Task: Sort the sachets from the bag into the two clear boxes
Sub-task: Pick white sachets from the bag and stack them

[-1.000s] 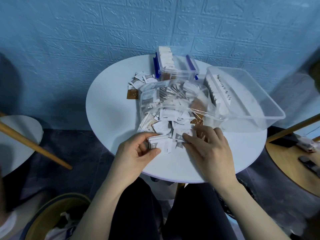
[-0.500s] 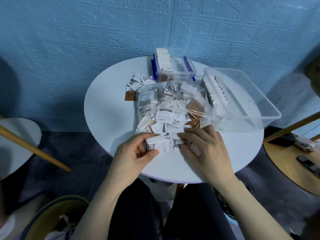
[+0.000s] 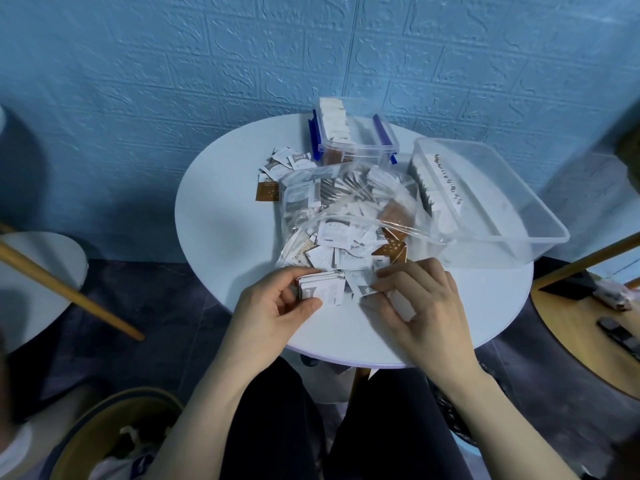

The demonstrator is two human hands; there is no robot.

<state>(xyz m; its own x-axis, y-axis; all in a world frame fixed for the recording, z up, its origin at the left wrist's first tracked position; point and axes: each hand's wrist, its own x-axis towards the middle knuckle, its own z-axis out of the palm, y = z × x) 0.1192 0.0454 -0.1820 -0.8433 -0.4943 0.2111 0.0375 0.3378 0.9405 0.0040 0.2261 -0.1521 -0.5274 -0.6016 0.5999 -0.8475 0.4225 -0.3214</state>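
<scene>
At the table's near edge the left hand grips a stack of white sachets between thumb and curled fingers, while the right hand pinches one sachet just beside it. The bag lies mid-table, mouth toward the hands — a small box at the far edge, a large box overhanging the right edge.

No legible text. Print on sachets in the bag and the strip in large clear box at 2 o'clock too blurred.
</scene>
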